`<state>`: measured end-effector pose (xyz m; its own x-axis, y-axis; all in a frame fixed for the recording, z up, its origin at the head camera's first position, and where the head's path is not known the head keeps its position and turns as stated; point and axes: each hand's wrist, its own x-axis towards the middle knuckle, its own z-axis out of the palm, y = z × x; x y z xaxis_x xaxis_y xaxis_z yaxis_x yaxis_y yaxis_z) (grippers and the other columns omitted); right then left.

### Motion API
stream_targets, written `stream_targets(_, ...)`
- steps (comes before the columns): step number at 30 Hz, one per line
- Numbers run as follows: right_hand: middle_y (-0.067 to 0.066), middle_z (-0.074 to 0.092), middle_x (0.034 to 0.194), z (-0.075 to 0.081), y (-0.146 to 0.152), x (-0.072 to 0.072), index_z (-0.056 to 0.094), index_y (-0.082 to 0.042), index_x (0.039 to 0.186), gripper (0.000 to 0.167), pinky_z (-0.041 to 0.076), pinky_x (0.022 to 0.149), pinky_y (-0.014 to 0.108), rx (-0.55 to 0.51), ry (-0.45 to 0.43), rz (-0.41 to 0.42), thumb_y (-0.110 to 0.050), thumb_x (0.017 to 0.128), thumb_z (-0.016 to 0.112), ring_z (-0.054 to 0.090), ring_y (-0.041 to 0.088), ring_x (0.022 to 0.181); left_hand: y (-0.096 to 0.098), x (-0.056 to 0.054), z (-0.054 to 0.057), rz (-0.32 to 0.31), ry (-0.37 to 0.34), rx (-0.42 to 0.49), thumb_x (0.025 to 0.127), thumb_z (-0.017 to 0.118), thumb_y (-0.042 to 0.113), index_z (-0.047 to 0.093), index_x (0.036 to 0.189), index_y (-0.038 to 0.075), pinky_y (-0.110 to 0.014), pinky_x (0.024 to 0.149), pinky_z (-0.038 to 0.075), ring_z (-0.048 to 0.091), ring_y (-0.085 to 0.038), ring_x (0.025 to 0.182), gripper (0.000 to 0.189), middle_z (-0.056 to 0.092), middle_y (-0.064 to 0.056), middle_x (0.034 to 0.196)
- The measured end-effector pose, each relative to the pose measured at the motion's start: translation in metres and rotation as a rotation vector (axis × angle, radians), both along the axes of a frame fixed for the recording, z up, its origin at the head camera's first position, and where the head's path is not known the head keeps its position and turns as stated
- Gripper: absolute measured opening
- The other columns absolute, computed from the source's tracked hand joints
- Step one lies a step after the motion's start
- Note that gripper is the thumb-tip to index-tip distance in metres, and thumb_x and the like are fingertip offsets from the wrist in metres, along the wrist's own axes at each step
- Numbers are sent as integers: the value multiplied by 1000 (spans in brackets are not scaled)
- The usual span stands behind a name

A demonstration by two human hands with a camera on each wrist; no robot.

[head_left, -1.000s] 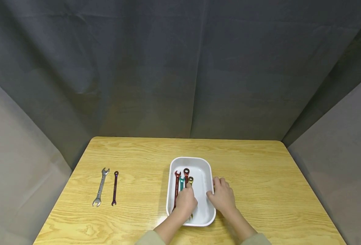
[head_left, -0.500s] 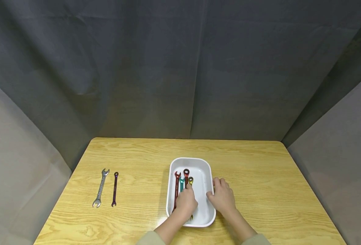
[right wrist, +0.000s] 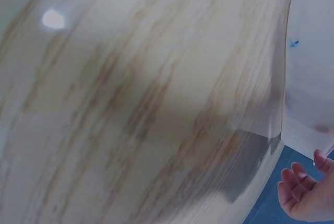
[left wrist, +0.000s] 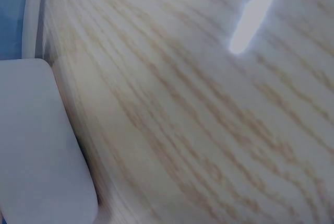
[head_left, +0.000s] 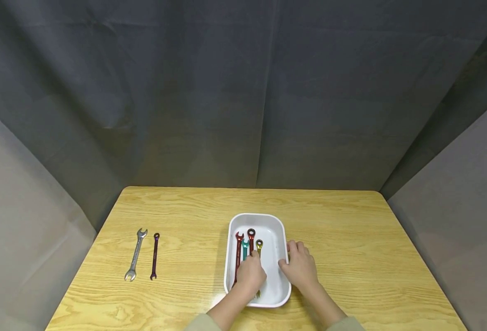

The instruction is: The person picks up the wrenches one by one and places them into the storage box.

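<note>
A white tray (head_left: 274,287) stands on the table with several wrenches lying lengthwise along its left half. My left hand (head_left: 250,274) reaches into it and pinches a yellow ratcheting wrench (head_left: 259,243), whose ring end shows beyond the fingers and whose lower end shows below. Left of it lie a red ring-end wrench (head_left: 251,234), a teal wrench (head_left: 245,245) and a red open-end wrench (head_left: 239,237); the hand partly hides them. At the tray's right wall, my right hand (head_left: 301,269) grips the rim, thumb on the inner side and fingers outside.
Left on the wooden table (head_left: 194,207), a silver open-end wrench (head_left: 136,255) and a purple combination wrench (head_left: 155,256) lie roughly parallel. Grey curtains (head_left: 194,92) stand behind and at both sides. The wrist views show mostly glossy tabletop.
The yellow wrench's ring end has shifted slightly right, away from the red ring-end wrench. The left hand has hardly moved, and the right hand stays on the tray's rim.
</note>
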<state>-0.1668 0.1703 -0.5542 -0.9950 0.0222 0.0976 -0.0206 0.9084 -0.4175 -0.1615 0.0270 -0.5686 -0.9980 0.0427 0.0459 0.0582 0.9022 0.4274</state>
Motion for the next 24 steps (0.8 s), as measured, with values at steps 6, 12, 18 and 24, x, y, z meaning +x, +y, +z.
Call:
stream_targets(6,11,51,97,1,0,0,52,-8,103,37,42,68,43,2,-3,1,-25,71,61,50,29,89,-2,0,2,-8,-15,39,67,66,6,53,101,-6,-36,43,44,58,-29,53,38,58,-16,66)
stream_targets(12,12,51,97,1,0,0,52,-8,103,37,42,68,43,-2,-3,3,-25,71,61,50,29,89,-7,1,8,-29,-33,98,68,64,6,54,105,-7,-36,42,42,56,-27,51,41,57,-15,63)
stream_targets(18,12,51,97,1,0,0,52,-8,102,36,42,69,43,-3,-1,0,-24,71,61,50,29,88,-14,3,13,-28,0,33,70,64,11,55,110,-4,-37,43,42,56,-26,53,44,58,-11,67)
stream_targets(24,12,50,97,1,0,0,51,-9,101,36,42,69,43,-7,-10,0,-25,71,61,50,29,88,-22,0,15,-30,79,-8,73,65,16,57,111,-2,-38,50,46,60,-28,60,43,61,-13,75)
